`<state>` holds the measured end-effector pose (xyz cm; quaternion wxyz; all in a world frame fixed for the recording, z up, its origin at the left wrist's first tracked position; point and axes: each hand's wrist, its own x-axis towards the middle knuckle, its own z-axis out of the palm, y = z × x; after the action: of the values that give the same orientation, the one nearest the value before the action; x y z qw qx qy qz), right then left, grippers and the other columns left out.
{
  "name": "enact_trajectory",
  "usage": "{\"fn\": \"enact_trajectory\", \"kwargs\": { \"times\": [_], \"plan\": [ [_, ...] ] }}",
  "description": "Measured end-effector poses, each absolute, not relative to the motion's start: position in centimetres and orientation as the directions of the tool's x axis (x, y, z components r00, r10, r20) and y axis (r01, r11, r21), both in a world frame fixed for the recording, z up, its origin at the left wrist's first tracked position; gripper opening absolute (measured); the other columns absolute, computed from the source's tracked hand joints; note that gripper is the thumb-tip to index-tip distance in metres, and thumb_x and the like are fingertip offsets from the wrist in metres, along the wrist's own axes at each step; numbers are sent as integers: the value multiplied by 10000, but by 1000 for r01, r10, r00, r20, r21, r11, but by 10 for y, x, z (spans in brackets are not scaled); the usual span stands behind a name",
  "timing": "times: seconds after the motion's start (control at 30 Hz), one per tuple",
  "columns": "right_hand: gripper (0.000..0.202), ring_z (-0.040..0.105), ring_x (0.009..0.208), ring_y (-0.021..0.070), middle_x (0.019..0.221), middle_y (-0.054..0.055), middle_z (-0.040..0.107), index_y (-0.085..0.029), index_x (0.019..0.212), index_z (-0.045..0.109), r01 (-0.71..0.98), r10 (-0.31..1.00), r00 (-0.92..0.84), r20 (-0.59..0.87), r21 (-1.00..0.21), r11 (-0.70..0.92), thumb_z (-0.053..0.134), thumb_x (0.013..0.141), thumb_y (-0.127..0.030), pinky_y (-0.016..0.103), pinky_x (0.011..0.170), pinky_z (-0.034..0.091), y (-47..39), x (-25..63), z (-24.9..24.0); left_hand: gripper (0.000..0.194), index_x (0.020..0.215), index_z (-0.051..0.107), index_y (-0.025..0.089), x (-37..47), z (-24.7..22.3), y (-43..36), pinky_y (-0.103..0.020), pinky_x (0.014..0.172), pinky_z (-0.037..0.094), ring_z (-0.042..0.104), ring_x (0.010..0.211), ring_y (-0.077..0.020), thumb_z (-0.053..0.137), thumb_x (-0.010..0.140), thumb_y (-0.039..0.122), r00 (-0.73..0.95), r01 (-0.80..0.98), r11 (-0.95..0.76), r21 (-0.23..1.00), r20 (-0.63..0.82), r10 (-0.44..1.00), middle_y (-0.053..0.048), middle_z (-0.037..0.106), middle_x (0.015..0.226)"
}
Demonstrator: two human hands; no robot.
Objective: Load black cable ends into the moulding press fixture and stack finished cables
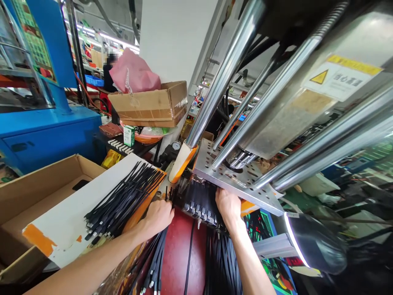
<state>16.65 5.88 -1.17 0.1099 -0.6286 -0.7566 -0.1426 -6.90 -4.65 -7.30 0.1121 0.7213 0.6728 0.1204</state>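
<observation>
My left hand is closed around the ends of some black cables, left of the machine's black mold. A row of metal connectors lines the mold's front edge. At the mold's right side, my right hand reaches under the metal plate; its fingertips are hidden. A pile of black cables with metal plugs lies on a white board at the left. More black cables hang below the mold, and others lie below my left hand.
Steel columns rise above the plate. A lit round lamp stands at the right. Open cardboard box at left, blue machine behind it. Another box holds a pink bag. A person in dark clothing is in the back.
</observation>
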Motion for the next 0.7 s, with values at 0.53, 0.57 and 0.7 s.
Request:
{"fn": "enact_trajectory", "kwargs": {
  "times": [0.53, 0.57, 0.7],
  "plan": [
    [387, 651, 524, 164, 674, 34, 705, -157, 1046, 735, 968, 710, -222, 669, 65, 241, 415, 1076, -372, 257, 518, 406, -48, 168, 2, 340, 1133, 666, 91, -76, -55, -42, -396, 772, 579, 766, 895, -318, 464, 1041, 348, -26, 907, -5, 422, 68, 997, -181, 763, 937],
    [377, 647, 525, 154, 672, 25, 698, -161, 1055, 730, 966, 664, -203, 719, 38, 255, 435, 1079, -394, 255, 532, 414, -72, 170, 11, 340, 1137, 650, 117, -79, -47, -43, -377, 806, 573, 759, 908, -285, 436, 1055, 368, -30, 886, -27, 464, 115, 993, -152, 758, 956],
    [189, 612, 557, 144, 744, 27, 677, -191, 1078, 696, 920, 606, -192, 772, -73, 385, 557, 1042, -315, 265, 593, 449, -140, 173, 60, 348, 1197, 612, 160, -85, -10, -62, -344, 992, 520, 685, 1087, -223, 516, 1010, 437, 30, 593, -326, 736, 384, 923, -115, 715, 1161]
  ]
}}
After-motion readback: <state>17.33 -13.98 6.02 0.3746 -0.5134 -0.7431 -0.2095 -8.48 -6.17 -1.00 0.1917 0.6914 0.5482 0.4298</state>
